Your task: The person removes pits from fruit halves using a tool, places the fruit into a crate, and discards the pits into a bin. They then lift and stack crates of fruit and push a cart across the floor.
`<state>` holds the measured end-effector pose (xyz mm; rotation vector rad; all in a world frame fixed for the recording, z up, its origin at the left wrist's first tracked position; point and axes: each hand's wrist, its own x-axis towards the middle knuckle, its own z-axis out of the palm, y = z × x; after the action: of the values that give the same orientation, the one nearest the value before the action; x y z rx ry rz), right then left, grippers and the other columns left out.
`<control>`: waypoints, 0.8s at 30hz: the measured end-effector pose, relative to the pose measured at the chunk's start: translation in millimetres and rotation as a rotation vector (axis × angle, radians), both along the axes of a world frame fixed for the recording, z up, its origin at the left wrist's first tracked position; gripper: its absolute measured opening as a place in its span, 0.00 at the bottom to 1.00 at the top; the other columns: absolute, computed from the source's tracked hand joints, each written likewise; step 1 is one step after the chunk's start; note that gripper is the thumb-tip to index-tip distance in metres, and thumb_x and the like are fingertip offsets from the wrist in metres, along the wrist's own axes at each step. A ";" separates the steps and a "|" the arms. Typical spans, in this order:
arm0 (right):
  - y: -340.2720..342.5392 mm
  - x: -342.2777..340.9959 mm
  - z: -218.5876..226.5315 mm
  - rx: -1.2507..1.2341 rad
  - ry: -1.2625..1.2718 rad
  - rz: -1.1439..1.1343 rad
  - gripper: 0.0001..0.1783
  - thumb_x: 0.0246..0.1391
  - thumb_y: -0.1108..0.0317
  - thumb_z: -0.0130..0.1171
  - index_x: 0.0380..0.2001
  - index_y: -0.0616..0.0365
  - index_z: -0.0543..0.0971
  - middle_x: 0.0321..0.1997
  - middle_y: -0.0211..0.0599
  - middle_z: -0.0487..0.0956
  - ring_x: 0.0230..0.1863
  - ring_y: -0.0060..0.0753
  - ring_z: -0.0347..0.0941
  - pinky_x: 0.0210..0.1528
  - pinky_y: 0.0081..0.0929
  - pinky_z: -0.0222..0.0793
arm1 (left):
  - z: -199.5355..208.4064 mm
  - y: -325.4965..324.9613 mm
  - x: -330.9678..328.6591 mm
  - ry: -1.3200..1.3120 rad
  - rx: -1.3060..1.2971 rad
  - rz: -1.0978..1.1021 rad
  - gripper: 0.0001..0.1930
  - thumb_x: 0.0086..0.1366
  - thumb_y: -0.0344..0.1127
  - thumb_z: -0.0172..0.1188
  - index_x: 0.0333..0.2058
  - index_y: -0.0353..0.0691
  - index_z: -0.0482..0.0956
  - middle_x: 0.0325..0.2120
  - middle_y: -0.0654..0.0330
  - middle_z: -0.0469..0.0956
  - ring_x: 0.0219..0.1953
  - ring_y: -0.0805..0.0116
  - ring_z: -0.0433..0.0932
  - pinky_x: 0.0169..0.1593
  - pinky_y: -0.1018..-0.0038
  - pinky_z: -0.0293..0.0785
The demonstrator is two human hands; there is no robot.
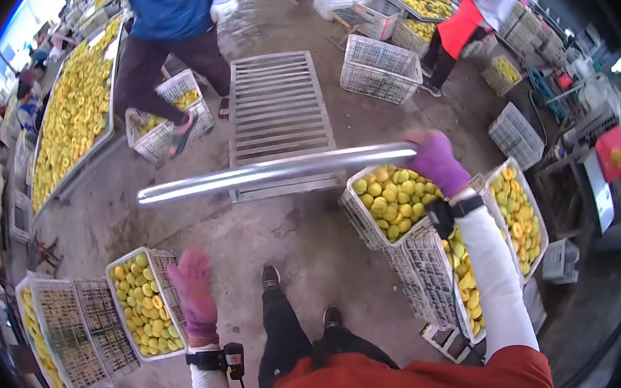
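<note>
My right hand, in a purple glove, is closed around the right end of a long shiny metal bar. The bar slants across in front of a slatted metal platform; whether the two are joined I cannot tell. My left hand, in a pinkish-purple glove, is open and holds nothing. It hovers beside a white crate of yellow-green fruit, below the bar's free left end. Under my right hand stands another crate full of whole yellow fruit.
More fruit-filled crates stand at my right, and stacked crates at my left. A person in blue walks at the far left, by a long tray of cut fruit. An upright crate stands beyond the platform, near another person.
</note>
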<state>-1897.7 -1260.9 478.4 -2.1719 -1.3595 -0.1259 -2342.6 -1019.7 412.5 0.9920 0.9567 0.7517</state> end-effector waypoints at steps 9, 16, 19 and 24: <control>-2.0 -22.6 -46.6 0.103 0.392 0.058 0.16 0.44 0.65 0.65 0.37 0.55 0.77 0.37 0.42 0.75 0.37 0.41 0.74 0.37 0.35 0.73 | 32.0 -77.6 69.2 -0.218 -0.055 -0.351 0.47 0.61 0.71 0.37 0.64 0.34 0.48 0.62 0.47 0.55 0.62 0.55 0.56 0.61 0.61 0.55; -25.5 -87.4 -27.8 0.178 -0.018 0.163 0.21 0.34 0.54 0.67 0.31 0.55 0.78 0.31 0.46 0.77 0.36 0.50 0.75 0.38 0.41 0.69 | 63.6 -60.9 161.5 -0.728 -0.376 -0.145 0.47 0.59 0.71 0.42 0.58 0.29 0.58 0.56 0.46 0.63 0.58 0.49 0.62 0.64 0.54 0.51; -26.3 -154.7 -19.3 0.378 0.109 0.309 0.15 0.40 0.59 0.61 0.31 0.54 0.77 0.24 0.45 0.76 0.30 0.49 0.74 0.32 0.41 0.67 | 34.4 -26.7 110.2 -0.963 -0.254 -0.680 0.29 0.67 0.54 0.41 0.42 0.27 0.72 0.44 0.44 0.72 0.52 0.52 0.66 0.63 0.53 0.52; -95.3 -247.6 3.9 0.186 0.368 0.395 0.20 0.40 0.58 0.63 0.36 0.55 0.71 0.24 0.43 0.74 0.27 0.51 0.73 0.29 0.42 0.66 | 31.3 -60.9 16.4 -0.831 -0.288 -0.470 0.11 0.67 0.43 0.46 0.32 0.42 0.66 0.29 0.62 0.67 0.35 0.66 0.66 0.49 0.65 0.64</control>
<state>-2145.3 -1356.2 482.4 -1.6390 -1.4589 0.2749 -2326.2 -1080.6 443.8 0.5256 0.0872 0.5240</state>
